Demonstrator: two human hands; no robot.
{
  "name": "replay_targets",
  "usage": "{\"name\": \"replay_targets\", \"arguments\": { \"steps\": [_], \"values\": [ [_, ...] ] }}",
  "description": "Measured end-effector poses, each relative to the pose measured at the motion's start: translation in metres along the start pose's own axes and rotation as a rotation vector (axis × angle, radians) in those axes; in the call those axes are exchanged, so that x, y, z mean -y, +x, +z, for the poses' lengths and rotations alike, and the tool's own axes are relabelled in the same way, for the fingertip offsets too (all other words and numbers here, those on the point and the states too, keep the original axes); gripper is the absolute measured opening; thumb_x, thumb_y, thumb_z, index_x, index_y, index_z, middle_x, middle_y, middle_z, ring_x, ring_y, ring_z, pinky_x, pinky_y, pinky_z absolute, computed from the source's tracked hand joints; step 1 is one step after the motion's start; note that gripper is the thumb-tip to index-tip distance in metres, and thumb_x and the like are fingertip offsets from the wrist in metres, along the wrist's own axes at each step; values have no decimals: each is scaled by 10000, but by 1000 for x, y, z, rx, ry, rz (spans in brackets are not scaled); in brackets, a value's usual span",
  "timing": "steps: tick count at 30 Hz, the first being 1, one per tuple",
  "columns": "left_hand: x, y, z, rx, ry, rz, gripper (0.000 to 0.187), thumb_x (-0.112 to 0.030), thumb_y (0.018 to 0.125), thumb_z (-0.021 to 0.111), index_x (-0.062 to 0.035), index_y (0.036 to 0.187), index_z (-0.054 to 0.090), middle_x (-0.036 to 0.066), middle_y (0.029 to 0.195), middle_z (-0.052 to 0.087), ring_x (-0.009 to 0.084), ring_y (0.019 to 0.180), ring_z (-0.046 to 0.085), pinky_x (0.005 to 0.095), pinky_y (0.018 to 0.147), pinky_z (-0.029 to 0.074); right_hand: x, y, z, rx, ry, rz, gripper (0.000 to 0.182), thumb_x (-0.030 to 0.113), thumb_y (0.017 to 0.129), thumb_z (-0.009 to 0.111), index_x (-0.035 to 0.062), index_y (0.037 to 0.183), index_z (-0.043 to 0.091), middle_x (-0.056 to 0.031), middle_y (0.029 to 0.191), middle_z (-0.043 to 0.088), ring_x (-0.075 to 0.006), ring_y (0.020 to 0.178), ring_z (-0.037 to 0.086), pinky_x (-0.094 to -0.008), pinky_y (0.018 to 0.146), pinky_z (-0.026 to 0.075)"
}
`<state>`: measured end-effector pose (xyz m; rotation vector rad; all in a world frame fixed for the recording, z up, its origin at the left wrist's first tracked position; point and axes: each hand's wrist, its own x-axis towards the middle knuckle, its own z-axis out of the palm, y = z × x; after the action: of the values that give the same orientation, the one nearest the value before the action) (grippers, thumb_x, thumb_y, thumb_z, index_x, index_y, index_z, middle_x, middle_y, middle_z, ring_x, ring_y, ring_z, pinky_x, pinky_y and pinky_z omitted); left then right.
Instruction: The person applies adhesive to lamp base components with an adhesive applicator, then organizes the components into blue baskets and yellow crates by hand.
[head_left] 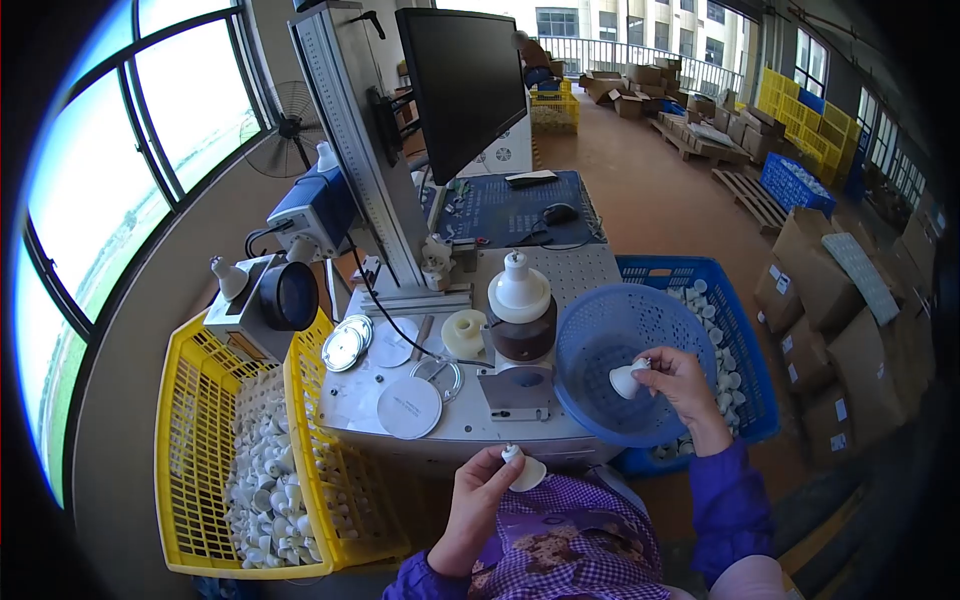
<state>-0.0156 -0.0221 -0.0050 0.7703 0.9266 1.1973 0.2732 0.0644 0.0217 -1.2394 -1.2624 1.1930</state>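
Observation:
My left hand (pixel 474 502) pinches a white lamp housing (pixel 529 475) by its narrow metal-tipped end, low in front of the bench edge. In my right hand (pixel 684 388) is another white lamp housing (pixel 627 382), gripped by its narrow end over the blue plastic basket (pixel 590 325) with perforated sides. Between and beyond the hands, a larger white lamp housing (pixel 519 290) sits upright on a dark round holder (pixel 524 338), its metal tip pointing up. Neither hand touches that one.
A yellow crate (pixel 172 475) full of white housings stands left. Another blue crate (pixel 765 385) with white parts is right, behind the basket. A lens unit (pixel 290 297) and monitor (pixel 465 85) rise over the bench. Discs (pixel 409 408) lie on it. Cardboard boxes (pixel 815 262) line the right.

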Motion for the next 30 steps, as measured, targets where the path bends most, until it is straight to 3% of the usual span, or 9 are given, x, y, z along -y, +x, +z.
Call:
{"name": "replay_targets", "arguments": {
  "steps": [9, 11, 14, 16, 18, 20, 24, 26, 30],
  "values": [
    [-11, -1, 11, 39, 9, -14, 151, -140, 887, 614, -12, 967, 618, 49, 899, 658, 110, 851, 605, 251, 794, 463, -2, -5, -1, -31, 67, -3, 222, 100, 778, 729, -19, 942, 638, -47, 777, 636, -58, 599, 517, -187, 525, 405],
    [-21, 2, 19, 38, -107, -27, 113, -97, 866, 615, -15, 943, 608, 51, 866, 633, 113, 761, 587, 241, 760, 452, -1, -6, 1, -33, 58, -1, 215, 97, 780, 725, -19, 939, 638, -43, 771, 635, -59, 597, 519, -187, 524, 404],
    [-44, 23, 19, 52, -5, 50, 92, -72, 826, 660, -18, 881, 608, 39, 851, 602, 114, 759, 567, 221, 727, 443, 5, -5, 4, -40, 72, -19, 211, 99, 781, 725, -16, 936, 638, -39, 764, 634, -56, 605, 523, -184, 525, 403],
    [-76, 44, 29, -9, 340, 296, 163, -82, 790, 706, -3, 915, 640, 40, 887, 574, 113, 804, 546, 203, 688, 432, 18, -3, 7, -38, 78, -54, 208, 99, 783, 722, -15, 935, 637, -37, 763, 634, -54, 609, 525, -183, 527, 403],
    [-107, 69, 43, -144, 757, 774, 266, -122, 765, 736, -1, 991, 663, 54, 918, 559, 126, 840, 527, 226, 668, 440, 35, 0, 12, -37, 83, -92, 205, 99, 785, 720, -13, 935, 636, -34, 761, 634, -52, 613, 527, -183, 528, 403],
    [-132, 86, 58, -221, 834, 736, 370, -171, 743, 754, -5, 1060, 659, 85, 955, 556, 156, 875, 544, 276, 712, 460, 56, 4, 19, -36, 54, -173, 212, 107, 782, 719, 1, 943, 631, -24, 769, 615, -58, 626, 528, -181, 547, 415],
    [-154, 114, 71, -229, 1070, 844, 381, -210, 730, 760, 22, 1017, 667, 108, 961, 561, 186, 908, 559, 301, 750, 467, 98, 23, 44, -41, 35, -329, 190, 111, 809, 700, -12, 937, 632, -24, 766, 635, -48, 623, 535, -182, 527, 403],
    [-162, 120, 69, -107, 1124, 732, 401, -234, 726, 760, 40, 1003, 665, 121, 985, 566, 200, 934, 566, 293, 772, 466, 115, 36, 58, 5, -14, -455, 190, 121, 822, 692, -9, 945, 627, -21, 772, 637, -55, 640, 554, -190, 550, 422],
    [-168, 93, 54, -145, 910, 715, 349, -191, 742, 747, 45, 985, 663, 102, 994, 569, 188, 926, 563, 283, 785, 456, 130, 62, 92, 39, -64, -551, 189, 125, 815, 691, -11, 931, 629, -38, 761, 645, -75, 653, 576, -223, 583, 453]
  ]
}}
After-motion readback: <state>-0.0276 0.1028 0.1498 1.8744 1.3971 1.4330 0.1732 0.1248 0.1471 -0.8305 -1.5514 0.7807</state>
